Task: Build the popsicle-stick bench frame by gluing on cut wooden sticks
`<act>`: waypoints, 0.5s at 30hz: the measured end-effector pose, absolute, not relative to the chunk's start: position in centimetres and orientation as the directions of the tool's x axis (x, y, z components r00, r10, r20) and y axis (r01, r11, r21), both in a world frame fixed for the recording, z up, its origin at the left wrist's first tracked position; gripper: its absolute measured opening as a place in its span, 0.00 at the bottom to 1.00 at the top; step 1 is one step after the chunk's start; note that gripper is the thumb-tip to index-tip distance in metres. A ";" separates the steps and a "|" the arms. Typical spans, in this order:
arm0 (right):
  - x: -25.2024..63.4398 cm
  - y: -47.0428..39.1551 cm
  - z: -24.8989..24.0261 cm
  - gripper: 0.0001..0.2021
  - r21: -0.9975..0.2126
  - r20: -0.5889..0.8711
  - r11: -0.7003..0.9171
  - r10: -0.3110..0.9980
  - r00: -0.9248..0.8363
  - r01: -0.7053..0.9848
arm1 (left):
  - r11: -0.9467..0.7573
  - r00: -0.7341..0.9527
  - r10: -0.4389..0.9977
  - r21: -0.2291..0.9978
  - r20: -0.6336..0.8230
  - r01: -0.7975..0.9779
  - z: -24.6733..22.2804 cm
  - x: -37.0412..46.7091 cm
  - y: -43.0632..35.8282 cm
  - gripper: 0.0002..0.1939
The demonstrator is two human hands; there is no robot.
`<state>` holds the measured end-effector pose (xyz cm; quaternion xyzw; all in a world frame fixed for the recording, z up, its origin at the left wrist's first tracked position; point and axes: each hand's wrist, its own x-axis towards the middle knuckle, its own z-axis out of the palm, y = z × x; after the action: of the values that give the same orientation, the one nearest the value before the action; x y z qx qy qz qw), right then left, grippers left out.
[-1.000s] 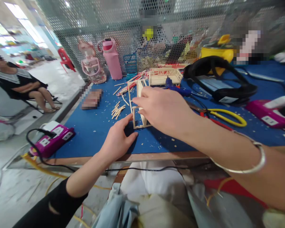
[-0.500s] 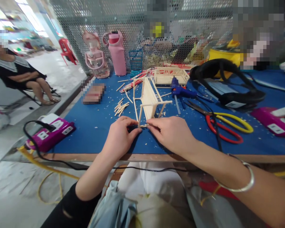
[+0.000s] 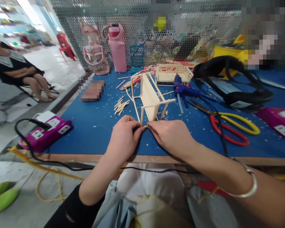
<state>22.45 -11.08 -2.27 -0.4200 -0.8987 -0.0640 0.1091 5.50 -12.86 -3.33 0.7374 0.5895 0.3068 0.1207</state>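
Note:
A small frame built of pale wooden sticks (image 3: 149, 95) stands on the blue tabletop, with a slatted panel along its middle. At its near lower corner, a short wooden stick (image 3: 145, 126) shows between my fingertips. My left hand (image 3: 124, 136) pinches the stick's left end, thumb and fingers pressed together beside the frame's post. Opposite it, my right hand (image 3: 172, 134) is closed in a pinch at the right end. My fingers partly hide the joint, and I cannot tell whether the stick is attached there.
Cut sticks (image 3: 121, 106) lie left of the frame. To the right are a blue glue gun (image 3: 184, 90), scissors (image 3: 228, 125) and a black headband-like strap (image 3: 230, 80). A second stick piece (image 3: 173, 76) and pink bottles (image 3: 117, 49) stand behind. A purple power strip (image 3: 48, 131) sits at left.
The camera view has shifted slightly. My right fingertips have come a little closer to my left ones at the frame's near corner. Both hands keep their pinch.

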 end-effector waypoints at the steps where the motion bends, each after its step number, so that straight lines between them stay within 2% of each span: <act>1: 22.4 -11.1 -2.3 0.11 0.025 0.246 0.635 0.745 -0.621 0.772 | -0.276 0.120 0.943 0.529 0.309 0.802 -3.3 5.5 -12.9 0.07; 6: 22.3 -11.2 -2.4 0.11 0.011 0.254 0.622 0.756 -0.604 0.783 | -0.290 0.133 0.937 0.505 0.324 0.813 -3.4 5.6 -12.8 0.07; 15: 22.5 -11.1 -3.0 0.11 -0.049 0.301 0.647 0.736 -0.606 0.761 | -0.309 0.131 0.931 0.543 0.341 0.781 -3.7 5.4 -12.8 0.06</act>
<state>22.52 -11.10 -3.01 -0.4182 -0.8951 -0.0423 0.1486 5.36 -12.84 -3.66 0.7427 0.5760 0.3206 0.1172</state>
